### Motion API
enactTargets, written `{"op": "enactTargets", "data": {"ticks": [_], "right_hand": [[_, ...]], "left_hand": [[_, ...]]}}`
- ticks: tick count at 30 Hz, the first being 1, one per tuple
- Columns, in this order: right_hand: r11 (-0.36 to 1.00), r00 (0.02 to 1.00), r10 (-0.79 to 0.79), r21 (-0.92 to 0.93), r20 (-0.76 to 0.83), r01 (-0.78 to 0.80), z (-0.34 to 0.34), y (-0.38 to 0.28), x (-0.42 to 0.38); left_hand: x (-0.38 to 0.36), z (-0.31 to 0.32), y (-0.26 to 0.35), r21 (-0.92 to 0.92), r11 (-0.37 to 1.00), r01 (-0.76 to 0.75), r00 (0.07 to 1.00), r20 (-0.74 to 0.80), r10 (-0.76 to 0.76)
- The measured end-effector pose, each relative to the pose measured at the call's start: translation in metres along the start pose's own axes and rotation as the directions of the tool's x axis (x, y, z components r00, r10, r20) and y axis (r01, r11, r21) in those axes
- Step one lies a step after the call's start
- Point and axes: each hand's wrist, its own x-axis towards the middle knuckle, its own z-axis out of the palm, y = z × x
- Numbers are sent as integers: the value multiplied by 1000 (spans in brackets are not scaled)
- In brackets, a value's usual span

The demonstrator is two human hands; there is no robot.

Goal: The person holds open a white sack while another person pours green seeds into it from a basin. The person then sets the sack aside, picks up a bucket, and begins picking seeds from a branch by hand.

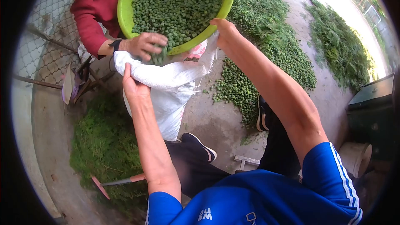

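A white woven sack stands on the floor in front of me with its mouth spread. My left hand grips the near side of that mouth, the thumb on top. Up at the right, my right hand is closed at the sack's far corner and touches the rim of a yellow-green basin; its fingers are partly hidden. Small green cone-like pods fill the tilted basin. A co-worker's blurred hand sweeps pods over the lip into the sack.
Loose green pods lie heaped on the concrete to the right. Cut feathery greenery forms one pile farther right and another at left, where a rake lies. A bucket stands lower right, a wire fence upper left.
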Motion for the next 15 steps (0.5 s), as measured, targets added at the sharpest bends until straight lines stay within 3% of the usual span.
{"op": "enactTargets", "data": {"ticks": [6, 15], "right_hand": [[999, 999, 24, 43, -41, -22, 4, 2, 4], [999, 1000, -12, -44, -11, 11, 4, 6, 6]], "left_hand": [[0, 0, 0, 38, 998, -48, 998, -48, 50], [-16, 18, -2, 44, 996, -79, 993, -87, 83]]}}
